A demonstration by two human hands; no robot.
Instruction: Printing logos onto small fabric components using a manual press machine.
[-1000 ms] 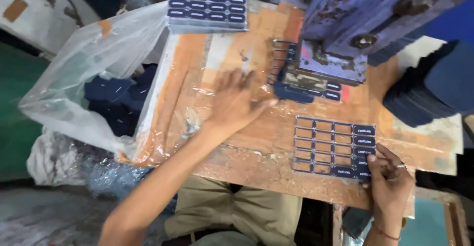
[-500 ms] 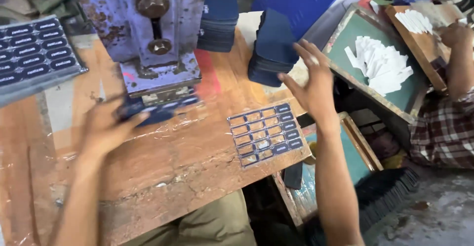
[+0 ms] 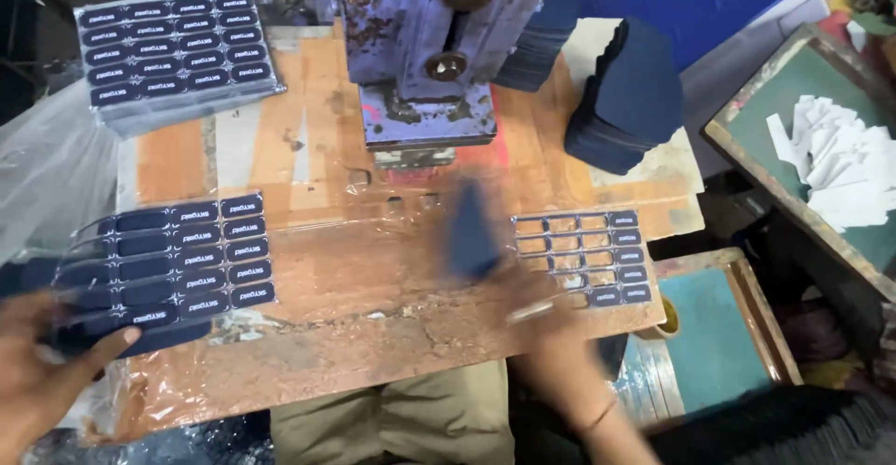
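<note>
Left hand pinching the near-left corner of the dark label sheet lying long-side across the wooden bench, blurry right hand clutching a small dark piece beside the punched-out sheet.

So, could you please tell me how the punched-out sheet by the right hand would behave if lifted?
The punched-out sheet is mostly open windows with thin strips between, so it would probably flop and feel very light. Those strips could tear. The right hand is too blurred to judge its grip.
</note>
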